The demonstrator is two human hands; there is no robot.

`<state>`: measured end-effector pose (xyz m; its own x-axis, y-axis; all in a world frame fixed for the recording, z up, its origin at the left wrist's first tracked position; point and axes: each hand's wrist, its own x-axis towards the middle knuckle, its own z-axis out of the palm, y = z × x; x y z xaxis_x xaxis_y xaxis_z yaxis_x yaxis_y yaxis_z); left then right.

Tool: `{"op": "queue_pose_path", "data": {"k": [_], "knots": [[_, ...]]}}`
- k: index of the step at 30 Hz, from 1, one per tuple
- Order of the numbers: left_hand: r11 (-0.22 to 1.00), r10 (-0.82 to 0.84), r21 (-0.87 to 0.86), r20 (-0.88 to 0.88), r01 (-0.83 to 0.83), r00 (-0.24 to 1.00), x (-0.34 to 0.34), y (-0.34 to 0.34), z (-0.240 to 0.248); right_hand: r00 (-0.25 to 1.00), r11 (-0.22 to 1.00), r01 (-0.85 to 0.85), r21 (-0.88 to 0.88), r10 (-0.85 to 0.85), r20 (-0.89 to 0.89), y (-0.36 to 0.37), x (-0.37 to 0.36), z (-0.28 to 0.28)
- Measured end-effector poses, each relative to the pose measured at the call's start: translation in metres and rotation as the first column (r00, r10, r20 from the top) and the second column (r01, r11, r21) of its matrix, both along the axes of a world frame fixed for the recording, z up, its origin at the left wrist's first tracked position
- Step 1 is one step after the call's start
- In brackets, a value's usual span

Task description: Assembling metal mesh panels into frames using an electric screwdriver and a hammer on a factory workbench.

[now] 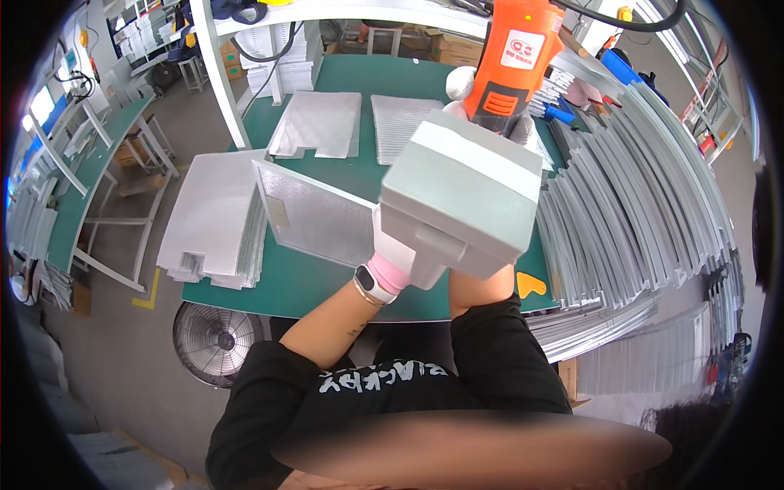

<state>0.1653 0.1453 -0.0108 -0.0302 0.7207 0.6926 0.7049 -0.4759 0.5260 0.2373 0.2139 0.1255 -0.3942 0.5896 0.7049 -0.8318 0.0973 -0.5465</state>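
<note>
A large orange and grey handheld power tool fills the upper middle of the view, its blocky grey base toward me. My right hand, in a white glove, is closed around it; the base hides most of that hand. To the left, a framed mesh panel is tilted over the green table. At its right end my gloved left hand grips it, with the fingers largely hidden behind the base. A white watch is on my left wrist.
Mesh sheets are piled at the table's left, and flat sheets lie behind. Many long grey metal strips crowd the right side. An orange-yellow piece lies near the front edge. A floor fan stands below left. A white post rises behind.
</note>
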Motion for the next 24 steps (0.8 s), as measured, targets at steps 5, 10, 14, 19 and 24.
{"op": "queue_pose_path", "data": {"k": [5, 10, 14, 19, 24], "knots": [[0.986, 0.072, 0.154, -0.004, -0.071, 0.997, 0.002, -0.012, 0.014, 0.992, 0.994, -0.023, 0.109, 0.009, 0.124, 0.001, 0.016, 0.002], [0.95, 0.089, 0.311, -0.14, -0.041, 0.986, -0.007, -0.03, 0.012, 0.965, 0.968, 0.251, -0.009, -0.249, 0.079, -0.002, 0.021, 0.026], [0.999, 0.04, 0.039, -0.454, -0.025, 0.89, -0.021, -0.101, -0.002, 0.981, 0.981, 0.191, -0.019, -0.19, 0.02, -0.016, 0.039, 0.06], [0.887, -0.456, -0.245, -0.603, 0.392, 0.654, -0.096, -0.209, -0.088, 0.997, 0.998, 0.058, 0.012, -0.058, 0.045, -0.019, 0.041, 0.054], [0.76, -0.629, -0.636, -0.669, 0.134, 0.396, -0.132, -0.268, -0.158, 0.985, 0.989, 0.15, -0.001, -0.149, 0.082, -0.032, 0.029, 0.045]]}}
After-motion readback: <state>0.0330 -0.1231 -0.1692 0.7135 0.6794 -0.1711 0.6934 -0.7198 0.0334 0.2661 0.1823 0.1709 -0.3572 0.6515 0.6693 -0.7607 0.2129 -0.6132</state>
